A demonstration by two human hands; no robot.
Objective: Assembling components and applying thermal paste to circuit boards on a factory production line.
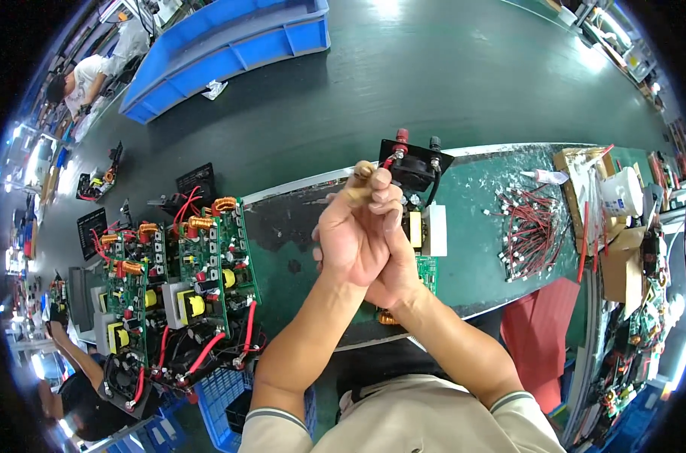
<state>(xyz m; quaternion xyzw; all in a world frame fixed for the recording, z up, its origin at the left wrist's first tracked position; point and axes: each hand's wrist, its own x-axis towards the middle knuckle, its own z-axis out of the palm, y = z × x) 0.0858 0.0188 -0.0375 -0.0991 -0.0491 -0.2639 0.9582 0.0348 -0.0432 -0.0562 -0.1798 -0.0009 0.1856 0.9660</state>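
Note:
My left hand (347,238) and my right hand (393,249) are pressed together over the middle of the bench, fingers curled and fingertips pinched. What they hold, if anything, is hidden; a tan patch shows at the left fingertips. Just beyond the fingers stands a black panel (442,161) with a red binding post (402,137) and a black binding post (435,143). A short red wire (389,161) at the red post runs down toward my fingertips. Behind my right hand, a green circuit board (427,272) is partly visible, with a yellow transformer (415,229) and a white block (436,230).
Several assembled circuit boards (226,260) with thick red wires crowd the left side. A pile of red-and-black leads (532,234) lies on the right of the green bench (471,291), near a white tub (622,192). A blue bin (245,47) sits beyond; red sheets (543,332) hang at the near right.

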